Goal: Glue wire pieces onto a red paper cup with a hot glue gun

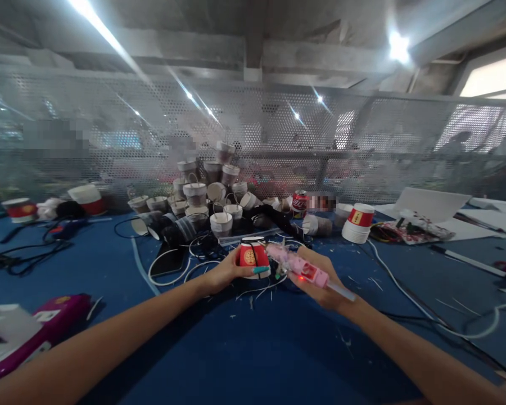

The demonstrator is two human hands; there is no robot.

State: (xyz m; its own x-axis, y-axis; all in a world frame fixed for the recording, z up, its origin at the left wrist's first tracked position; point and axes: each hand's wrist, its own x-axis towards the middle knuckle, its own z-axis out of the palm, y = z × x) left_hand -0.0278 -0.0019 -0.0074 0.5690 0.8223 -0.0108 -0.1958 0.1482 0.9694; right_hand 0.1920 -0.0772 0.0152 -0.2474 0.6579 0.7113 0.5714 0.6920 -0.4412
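Near the middle of the blue table, my left hand (221, 274) is closed round a small red paper cup (248, 256) with a gold emblem and a black cord across it. A teal nail shows on the thumb against the cup's side. My right hand (320, 281) grips a pink hot glue gun (297, 263), with a clear glue stick (341, 291) jutting from its back end and a small red light glowing. The gun's nozzle points left, close to the cup's right side; whether they touch I cannot tell.
Behind my hands stands a heap of small grey buckets (194, 194). A cola can (299, 203) and a stack of cups (358, 223) are to the right. A black phone (168, 259), a white cable (405, 292) and a purple device (54, 320) also lie about.
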